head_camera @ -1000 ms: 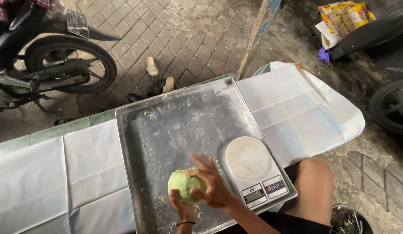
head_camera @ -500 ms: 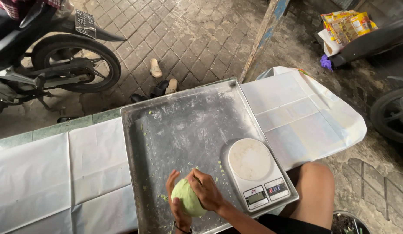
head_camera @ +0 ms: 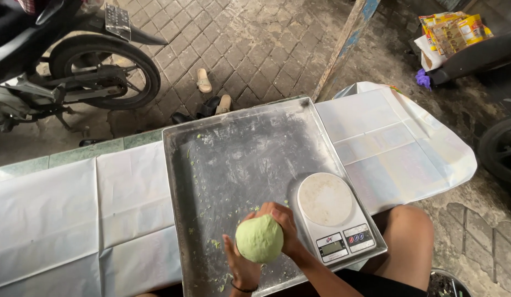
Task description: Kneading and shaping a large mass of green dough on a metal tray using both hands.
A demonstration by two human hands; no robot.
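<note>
A pale green ball of dough (head_camera: 259, 238) sits at the near edge of a floured metal tray (head_camera: 233, 159). My left hand (head_camera: 240, 267) cups it from below and the near side. My right hand (head_camera: 283, 223) wraps over its right side and top. Both hands grip the ball between them. Small green crumbs of dough lie scattered over the tray.
A white digital kitchen scale (head_camera: 330, 212) stands on the tray's near right corner, close to my right hand. White plastic sheeting (head_camera: 74, 209) covers the table. A motorcycle (head_camera: 63, 71) is parked beyond it on the paved ground, next to sandals (head_camera: 203, 81). My bare knee (head_camera: 407, 231) is at right.
The dough ball has shifted slightly right and nearer to me on the tray. My right hand has moved from its top to its right side; the left stays beneath.
</note>
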